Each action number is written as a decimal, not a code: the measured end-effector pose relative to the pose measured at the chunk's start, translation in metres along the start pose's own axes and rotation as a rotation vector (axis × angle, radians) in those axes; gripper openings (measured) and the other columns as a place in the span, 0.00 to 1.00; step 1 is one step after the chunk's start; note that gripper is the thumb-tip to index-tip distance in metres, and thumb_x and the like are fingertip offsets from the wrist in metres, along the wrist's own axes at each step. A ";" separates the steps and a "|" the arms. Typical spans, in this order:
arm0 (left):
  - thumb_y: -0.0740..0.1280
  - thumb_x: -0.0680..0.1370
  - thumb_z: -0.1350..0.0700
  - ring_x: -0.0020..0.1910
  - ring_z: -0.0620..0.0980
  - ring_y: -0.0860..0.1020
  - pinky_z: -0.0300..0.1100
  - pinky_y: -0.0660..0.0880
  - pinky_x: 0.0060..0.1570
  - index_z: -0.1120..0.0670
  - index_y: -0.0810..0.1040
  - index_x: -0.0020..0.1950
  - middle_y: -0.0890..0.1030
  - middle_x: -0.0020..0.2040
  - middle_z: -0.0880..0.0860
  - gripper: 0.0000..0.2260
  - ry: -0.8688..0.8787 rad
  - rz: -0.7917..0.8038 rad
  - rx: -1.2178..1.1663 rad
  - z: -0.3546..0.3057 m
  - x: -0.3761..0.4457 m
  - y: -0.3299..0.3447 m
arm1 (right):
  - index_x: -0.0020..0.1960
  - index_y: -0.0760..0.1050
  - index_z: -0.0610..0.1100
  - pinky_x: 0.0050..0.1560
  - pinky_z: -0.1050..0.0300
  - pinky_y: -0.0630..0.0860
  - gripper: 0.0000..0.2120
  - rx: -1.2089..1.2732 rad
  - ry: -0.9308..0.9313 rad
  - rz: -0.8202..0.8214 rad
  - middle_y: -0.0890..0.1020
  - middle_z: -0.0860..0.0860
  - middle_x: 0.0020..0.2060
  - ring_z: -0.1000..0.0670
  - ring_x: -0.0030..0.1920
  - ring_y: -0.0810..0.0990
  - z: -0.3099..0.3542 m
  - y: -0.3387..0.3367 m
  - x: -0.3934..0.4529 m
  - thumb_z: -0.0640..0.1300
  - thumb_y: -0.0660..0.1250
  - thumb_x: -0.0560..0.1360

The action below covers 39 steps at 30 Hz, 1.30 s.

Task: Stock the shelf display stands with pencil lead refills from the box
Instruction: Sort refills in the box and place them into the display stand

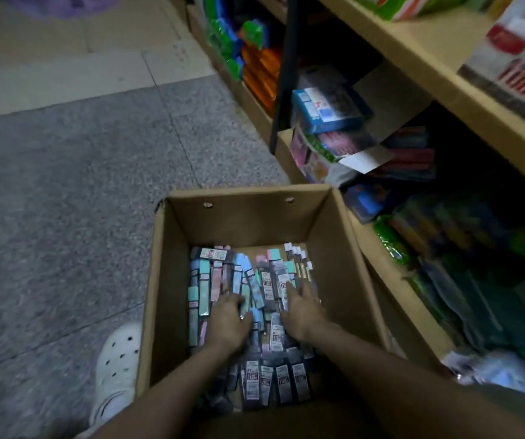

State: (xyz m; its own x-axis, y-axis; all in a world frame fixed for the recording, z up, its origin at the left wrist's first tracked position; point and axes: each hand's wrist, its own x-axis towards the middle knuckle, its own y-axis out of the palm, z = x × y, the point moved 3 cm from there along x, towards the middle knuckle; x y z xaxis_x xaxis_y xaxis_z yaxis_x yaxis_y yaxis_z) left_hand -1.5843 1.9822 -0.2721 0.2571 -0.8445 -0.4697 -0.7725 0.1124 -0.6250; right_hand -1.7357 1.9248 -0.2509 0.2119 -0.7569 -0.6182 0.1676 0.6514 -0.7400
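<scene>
Two bare hands reach down into an open cardboard box (248, 223) that stands on a grey speckled floor (64, 185). The bottom of the box is covered with a loose layer of pencil lead refills (267, 289), slim packs lying mostly lengthwise: pastel green, blue and pink ones to the left and far side, dark ones with white labels in the middle and near side.

The left hand (227, 321) lies palm down on the packs left of centre, its fingers curled around a few of the pastel ones; whether it has actually gripped them cannot be told from here. The right hand (300, 307) rests palm down just beside it, to the right, its fingers spread flat over the dark labelled packs, clamped on nothing that shows. The two hands are near each other but do not touch, and a strip of packs shows between them.

A white clog with holes (118, 369) stands on the floor just beside the left wall of the box.

To the right, touching the box, runs a wooden shelf unit (413, 49) with crowded goods: a blue boxed set (327, 109) on a stack at its near corner, and orange and green packs (251, 58) farther back. The things on the lower shelf are too blurred and dark to name.
</scene>
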 end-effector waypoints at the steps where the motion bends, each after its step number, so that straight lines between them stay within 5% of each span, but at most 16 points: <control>1: 0.68 0.78 0.55 0.57 0.51 0.77 0.46 0.74 0.61 0.57 0.76 0.65 0.78 0.60 0.54 0.16 0.004 -0.019 -0.005 -0.002 0.005 0.004 | 0.80 0.48 0.48 0.75 0.44 0.54 0.35 -0.024 0.002 0.007 0.43 0.46 0.79 0.40 0.78 0.47 -0.001 0.004 0.004 0.44 0.63 0.79; 4: 0.71 0.76 0.52 0.56 0.52 0.77 0.43 0.75 0.57 0.56 0.75 0.64 0.79 0.58 0.54 0.18 -0.028 -0.112 -0.070 -0.010 0.018 0.007 | 0.80 0.47 0.48 0.74 0.43 0.55 0.35 -0.062 0.002 -0.028 0.46 0.44 0.78 0.40 0.77 0.49 -0.003 0.009 0.016 0.43 0.63 0.79; 11: 0.75 0.72 0.53 0.46 0.54 0.79 0.42 0.73 0.44 0.57 0.75 0.60 0.81 0.47 0.54 0.20 -0.193 -0.251 -0.197 -0.022 0.045 0.013 | 0.73 0.62 0.44 0.65 0.55 0.68 0.26 0.107 0.008 -0.272 0.65 0.43 0.70 0.44 0.68 0.67 -0.001 0.006 0.035 0.38 0.65 0.77; 16: 0.76 0.72 0.54 0.43 0.49 0.76 0.38 0.70 0.41 0.55 0.75 0.58 0.77 0.42 0.49 0.18 -0.223 -0.167 -0.182 -0.016 0.047 0.017 | 0.74 0.60 0.45 0.65 0.54 0.69 0.31 0.158 0.078 -0.318 0.68 0.43 0.68 0.44 0.68 0.69 -0.002 -0.002 0.043 0.36 0.69 0.75; 19: 0.76 0.72 0.56 0.35 0.45 0.73 0.35 0.65 0.30 0.54 0.74 0.46 0.73 0.35 0.46 0.11 -0.197 -0.094 -0.184 -0.013 0.044 0.021 | 0.76 0.59 0.46 0.65 0.50 0.73 0.36 0.233 0.124 -0.298 0.70 0.44 0.67 0.43 0.67 0.71 -0.004 -0.007 0.042 0.35 0.71 0.73; 22: 0.75 0.72 0.59 0.35 0.47 0.71 0.36 0.68 0.36 0.54 0.70 0.37 0.71 0.34 0.50 0.13 -0.192 -0.027 -0.274 -0.011 0.038 0.022 | 0.74 0.61 0.49 0.60 0.50 0.76 0.33 0.279 0.133 -0.314 0.75 0.45 0.64 0.44 0.63 0.75 -0.008 -0.014 0.037 0.34 0.70 0.73; 26: 0.73 0.74 0.61 0.40 0.49 0.73 0.40 0.73 0.51 0.57 0.74 0.47 0.72 0.37 0.51 0.09 -0.207 0.033 -0.468 -0.012 0.029 0.006 | 0.75 0.60 0.53 0.54 0.53 0.75 0.33 0.370 0.118 -0.327 0.78 0.47 0.60 0.45 0.59 0.78 -0.009 -0.025 0.022 0.34 0.66 0.76; 28: 0.72 0.74 0.64 0.38 0.49 0.70 0.42 0.72 0.50 0.59 0.73 0.53 0.69 0.34 0.50 0.11 -0.153 0.068 -0.491 -0.021 0.025 -0.010 | 0.76 0.60 0.54 0.53 0.57 0.73 0.34 0.516 0.084 -0.306 0.79 0.47 0.59 0.46 0.59 0.78 -0.005 -0.034 0.009 0.35 0.68 0.75; 34: 0.77 0.68 0.67 0.43 0.52 0.78 0.48 0.80 0.43 0.44 0.60 0.72 0.76 0.44 0.57 0.41 0.232 0.188 -0.255 -0.095 0.003 -0.088 | 0.77 0.56 0.46 0.64 0.52 0.73 0.38 0.681 -0.046 -0.278 0.78 0.44 0.63 0.43 0.62 0.77 0.011 -0.087 -0.038 0.36 0.70 0.72; 39: 0.76 0.69 0.68 0.41 0.52 0.80 0.46 0.80 0.38 0.45 0.61 0.73 0.79 0.45 0.59 0.40 0.438 0.272 -0.167 -0.181 -0.027 -0.139 | 0.64 0.65 0.52 0.36 0.63 0.74 0.28 0.642 -0.251 -0.436 0.79 0.54 0.44 0.59 0.39 0.78 0.015 -0.169 -0.102 0.34 0.70 0.70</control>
State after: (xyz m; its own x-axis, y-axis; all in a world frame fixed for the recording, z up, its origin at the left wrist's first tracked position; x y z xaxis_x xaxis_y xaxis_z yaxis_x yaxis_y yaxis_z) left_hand -1.5888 1.8950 -0.0597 -0.2035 -0.9398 -0.2745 -0.8684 0.3027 -0.3927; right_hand -1.7716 1.8922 -0.0589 0.1971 -0.9646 -0.1754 0.7879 0.2623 -0.5571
